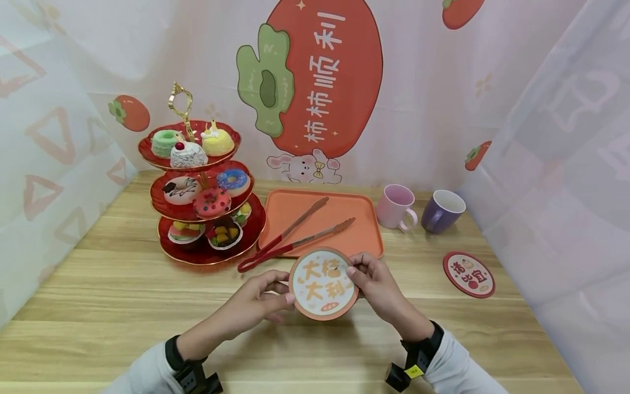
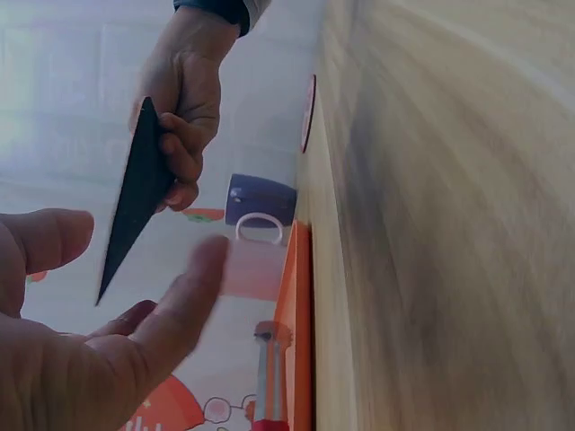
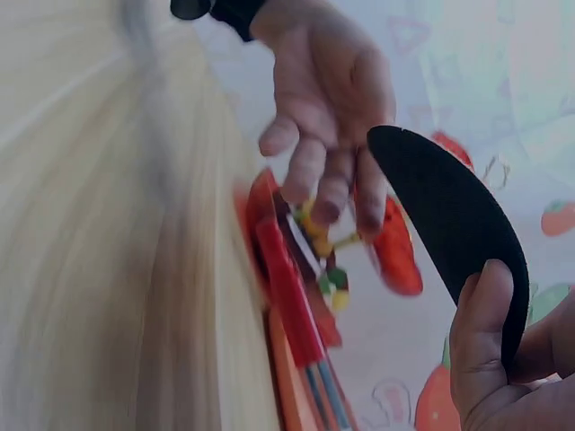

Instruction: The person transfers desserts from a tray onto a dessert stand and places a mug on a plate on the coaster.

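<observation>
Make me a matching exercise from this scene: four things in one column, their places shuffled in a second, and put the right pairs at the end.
Things
1. Tongs
2. Blue doughnut
3. Orange-rimmed coaster
4. Purple mug

Places
A. Standing beside the pink mug
B. Held up in the right hand
C. Lying partly on the orange tray
D. On the middle tier of the cake stand

Right pairs: 1-C, 2-D, 3-B, 4-A
</observation>
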`<action>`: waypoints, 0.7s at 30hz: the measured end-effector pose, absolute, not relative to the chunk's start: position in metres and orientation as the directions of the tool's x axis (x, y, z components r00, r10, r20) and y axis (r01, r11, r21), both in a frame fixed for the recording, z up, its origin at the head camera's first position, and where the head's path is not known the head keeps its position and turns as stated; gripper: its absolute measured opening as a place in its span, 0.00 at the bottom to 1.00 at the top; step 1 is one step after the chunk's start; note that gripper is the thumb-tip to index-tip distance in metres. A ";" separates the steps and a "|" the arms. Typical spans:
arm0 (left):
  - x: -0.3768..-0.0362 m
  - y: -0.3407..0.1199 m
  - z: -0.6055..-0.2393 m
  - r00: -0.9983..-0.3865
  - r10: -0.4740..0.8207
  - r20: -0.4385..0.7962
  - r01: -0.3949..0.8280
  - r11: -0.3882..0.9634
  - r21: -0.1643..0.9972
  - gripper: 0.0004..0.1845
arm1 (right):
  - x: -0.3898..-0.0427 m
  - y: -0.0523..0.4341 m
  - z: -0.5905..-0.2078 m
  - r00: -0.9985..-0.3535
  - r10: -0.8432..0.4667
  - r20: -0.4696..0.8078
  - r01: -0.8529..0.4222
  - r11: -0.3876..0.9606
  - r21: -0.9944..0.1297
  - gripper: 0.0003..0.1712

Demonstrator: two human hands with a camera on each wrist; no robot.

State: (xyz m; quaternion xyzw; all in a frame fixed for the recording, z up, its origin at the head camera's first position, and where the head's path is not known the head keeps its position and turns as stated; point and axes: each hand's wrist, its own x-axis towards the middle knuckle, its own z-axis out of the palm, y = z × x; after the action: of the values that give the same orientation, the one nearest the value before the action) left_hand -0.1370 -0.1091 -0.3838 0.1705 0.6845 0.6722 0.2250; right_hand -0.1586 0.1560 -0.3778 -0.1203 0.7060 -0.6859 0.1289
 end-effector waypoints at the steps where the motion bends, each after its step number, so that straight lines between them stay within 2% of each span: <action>1: -0.137 -0.108 -0.383 -0.836 0.542 -0.080 -0.086 0.014 0.996 0.26 | -0.157 0.154 -0.377 -0.932 -0.362 -0.015 0.008 0.020 -1.000 0.10; 8: -0.137 -0.106 -0.382 -0.842 0.529 -0.107 -0.165 -0.063 0.984 0.22 | -0.147 0.142 -0.377 -0.904 -0.428 -0.012 0.006 0.016 -1.000 0.12; 21: -0.136 -0.116 -0.383 -0.854 0.508 -0.116 -0.176 -0.072 0.982 0.21 | -0.145 0.132 -0.381 -0.897 -0.441 -0.033 0.017 0.039 -0.999 0.13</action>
State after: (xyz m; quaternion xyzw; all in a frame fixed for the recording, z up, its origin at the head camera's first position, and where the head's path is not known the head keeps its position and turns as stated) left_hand -0.1361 -0.1156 -0.3828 0.1298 0.6387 0.7204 0.2373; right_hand -0.1448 0.1323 -0.3808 -0.1513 0.7007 -0.6763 0.1695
